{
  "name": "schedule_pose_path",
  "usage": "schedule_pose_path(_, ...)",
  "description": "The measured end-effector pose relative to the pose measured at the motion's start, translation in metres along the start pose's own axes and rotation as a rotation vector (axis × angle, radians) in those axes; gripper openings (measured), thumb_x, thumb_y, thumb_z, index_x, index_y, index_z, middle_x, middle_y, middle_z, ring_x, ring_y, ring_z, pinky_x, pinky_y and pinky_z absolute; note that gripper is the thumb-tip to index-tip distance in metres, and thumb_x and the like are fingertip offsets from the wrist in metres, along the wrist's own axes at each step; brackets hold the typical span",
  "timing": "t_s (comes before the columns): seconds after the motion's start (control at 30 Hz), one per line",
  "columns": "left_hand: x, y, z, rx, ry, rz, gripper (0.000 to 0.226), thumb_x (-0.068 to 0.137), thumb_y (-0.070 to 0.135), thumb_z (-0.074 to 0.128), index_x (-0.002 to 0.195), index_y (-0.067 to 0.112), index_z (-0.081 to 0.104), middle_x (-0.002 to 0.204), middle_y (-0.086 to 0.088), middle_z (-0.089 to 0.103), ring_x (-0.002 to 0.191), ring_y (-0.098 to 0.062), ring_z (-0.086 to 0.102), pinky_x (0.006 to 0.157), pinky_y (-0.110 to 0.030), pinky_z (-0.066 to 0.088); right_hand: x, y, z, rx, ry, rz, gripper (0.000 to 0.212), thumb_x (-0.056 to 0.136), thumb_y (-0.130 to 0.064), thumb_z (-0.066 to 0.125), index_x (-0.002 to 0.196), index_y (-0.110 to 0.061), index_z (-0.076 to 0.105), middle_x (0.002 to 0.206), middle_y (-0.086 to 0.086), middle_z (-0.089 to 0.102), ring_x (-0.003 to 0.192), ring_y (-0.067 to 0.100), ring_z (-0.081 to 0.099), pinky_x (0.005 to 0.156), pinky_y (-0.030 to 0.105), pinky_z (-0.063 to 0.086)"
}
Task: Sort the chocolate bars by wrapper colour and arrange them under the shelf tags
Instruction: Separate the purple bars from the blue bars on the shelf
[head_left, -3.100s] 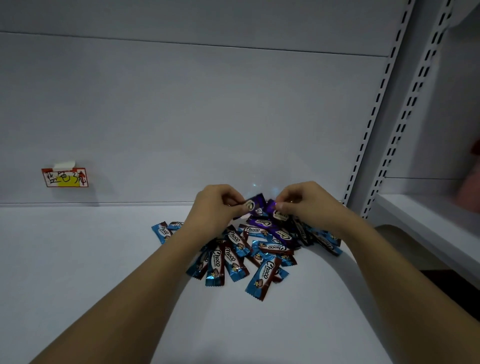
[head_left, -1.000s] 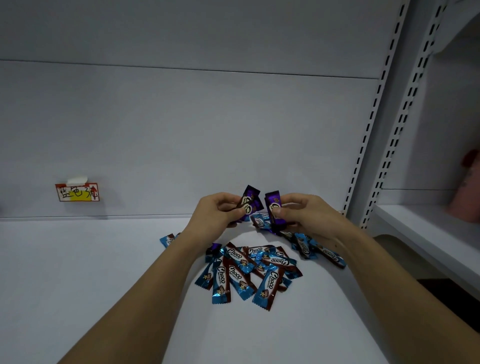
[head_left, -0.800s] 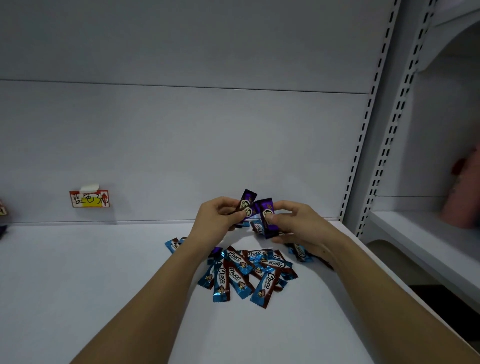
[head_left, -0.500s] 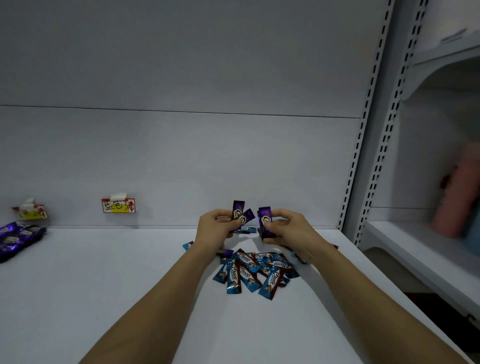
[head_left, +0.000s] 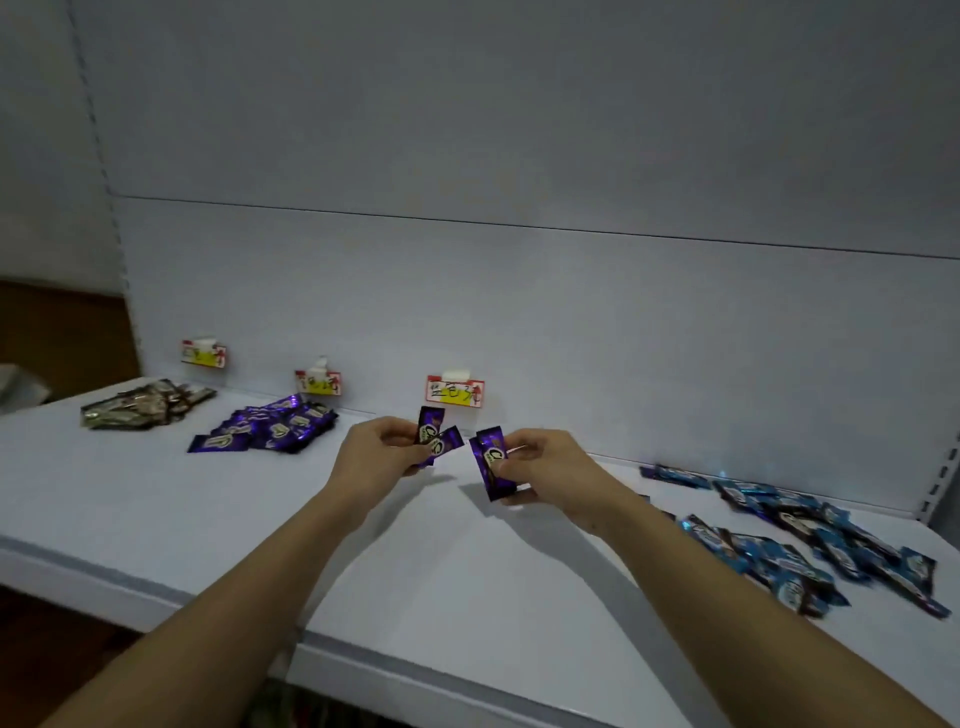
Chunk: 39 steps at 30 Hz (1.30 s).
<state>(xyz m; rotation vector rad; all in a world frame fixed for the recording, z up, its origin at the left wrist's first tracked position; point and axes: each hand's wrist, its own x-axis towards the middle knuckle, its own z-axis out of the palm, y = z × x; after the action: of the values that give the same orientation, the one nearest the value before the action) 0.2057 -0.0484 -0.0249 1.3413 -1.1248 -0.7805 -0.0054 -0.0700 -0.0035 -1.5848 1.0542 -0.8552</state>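
My left hand (head_left: 382, 460) pinches two purple chocolate bars (head_left: 435, 435) above the white shelf (head_left: 260, 519). In my right hand (head_left: 545, 470) is another purple bar (head_left: 492, 467), held upright. Both hands hover just below the right-hand shelf tag (head_left: 454, 391). A pile of purple bars (head_left: 267, 431) lies under the middle tag (head_left: 318, 383). Silver-brown bars (head_left: 143, 408) lie under the left tag (head_left: 203, 354). Several blue bars (head_left: 810, 545) are heaped at the shelf's right.
The shelf's back panel (head_left: 519, 312) rises behind the tags. A slotted upright (head_left: 940, 483) stands at the far right. The shelf's front edge (head_left: 363, 660) runs across below my forearms, with dark floor at the left.
My view has swung left and both hands have moved left with the purple bars, away from the blue heap. The purple and silver-brown piles and two more tags have come into view.
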Motion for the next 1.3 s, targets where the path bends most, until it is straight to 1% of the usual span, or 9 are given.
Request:
schedule_pose_path(0.17,0.008,-0.028,-0.11,0.163,0.186,0.006,0.021,0.076,0.001,0.077,0.078,0.02,0.068,0.076,0.005,0.072,0.071,-0.01,0.066,0.069,-0.024,0.054,0.046,-0.009,0.101,-0.047,-0.043,0.002,0.015,0.087,0.0,0.065,0.097,-0.01,0.068,0.091,0.015,0.07,0.079,0.032,0.071,0.075,0.041,0.061)
schedule_pose_path(0.3,0.024,-0.047,-0.179,0.458,0.306,0.058,0.019,0.079,0.007,0.076,0.093,0.019,0.069,0.087,0.003,0.067,0.077,-0.009,0.06,0.067,-0.017,0.042,0.085,-0.012,0.173,-0.092,-0.021,-0.031,0.02,0.084,0.0,0.064,0.103,-0.006,0.069,0.096,0.017,0.071,0.084,0.031,0.071,0.08,0.043,0.06)
schedule_pose_path(0.43,0.047,-0.057,-0.205,0.591,0.291,0.1,0.019,0.083,0.005,0.072,0.098,0.016,0.067,0.093,-0.003,0.068,0.081,-0.014,0.058,0.069,-0.019,0.04,0.117,-0.016,0.227,-0.099,0.071,-0.111,0.017,0.08,-0.006,0.067,0.083,-0.022,0.067,0.083,-0.002,0.072,0.081,0.015,0.067,0.073,0.024,0.052)
schedule_pose_path(0.53,0.059,-0.065,-0.213,0.608,0.286,0.113,0.02,0.086,0.004,0.068,0.102,0.015,0.07,0.098,-0.007,0.07,0.084,-0.015,0.059,0.075,-0.021,0.041,0.135,-0.012,0.25,-0.132,0.137,-0.175,0.01,0.081,-0.011,0.066,0.087,-0.018,0.07,0.081,-0.003,0.071,0.075,0.011,0.065,0.065,0.018,0.047)
schedule_pose_path(0.7,0.069,-0.076,-0.215,0.713,0.303,0.105,0.027,0.09,0.011,0.065,0.115,0.018,0.07,0.115,-0.007,0.067,0.101,-0.021,0.059,0.083,-0.025,0.043,0.147,0.004,0.259,-0.28,0.2,-0.276,0.013,0.082,-0.017,0.069,0.095,-0.02,0.07,0.09,-0.005,0.065,0.072,0.005,0.056,0.056,0.009,0.034)
schedule_pose_path(0.93,0.069,-0.082,-0.216,0.831,0.364,0.191,0.031,0.091,0.022,0.064,0.122,0.023,0.065,0.124,-0.01,0.054,0.12,-0.027,0.041,0.094,-0.035,0.038,0.146,0.002,0.255,-0.385,0.22,-0.315,0.011,0.087,-0.013,0.062,0.096,-0.019,0.066,0.098,0.0,0.061,0.085,0.015,0.056,0.073,0.024,0.041)
schedule_pose_path(1.13,0.059,-0.076,-0.206,1.013,0.382,0.316,0.033,0.096,0.032,0.051,0.126,0.023,0.061,0.126,-0.003,0.057,0.118,-0.022,0.042,0.091,-0.037,0.04,0.136,-0.003,0.249,-0.372,0.244,-0.278,0.014,0.091,-0.014,0.053,0.092,-0.016,0.066,0.093,0.0,0.063,0.084,0.014,0.058,0.068,0.023,0.04)
schedule_pose_path(1.23,0.046,-0.066,-0.194,1.225,0.268,0.347,0.036,0.097,0.038,0.046,0.128,0.027,0.059,0.13,0.001,0.056,0.122,-0.019,0.043,0.096,-0.036,0.038,0.123,-0.007,0.239,-0.344,0.24,-0.218,0.013,0.091,-0.013,0.053,0.09,-0.015,0.066,0.086,-0.002,0.066,0.076,0.013,0.06,0.058,0.014,0.042)
schedule_pose_path(1.3,0.038,-0.056,-0.186,1.291,0.185,0.307,0.04,0.096,0.044,0.042,0.132,0.03,0.054,0.134,0.003,0.053,0.126,-0.018,0.041,0.102,-0.037,0.034,0.115,-0.012,0.227,-0.437,0.171,-0.195,0.012,0.091,-0.016,0.055,0.092,-0.016,0.067,0.091,0.001,0.069,0.085,0.018,0.062,0.069,0.024,0.047)
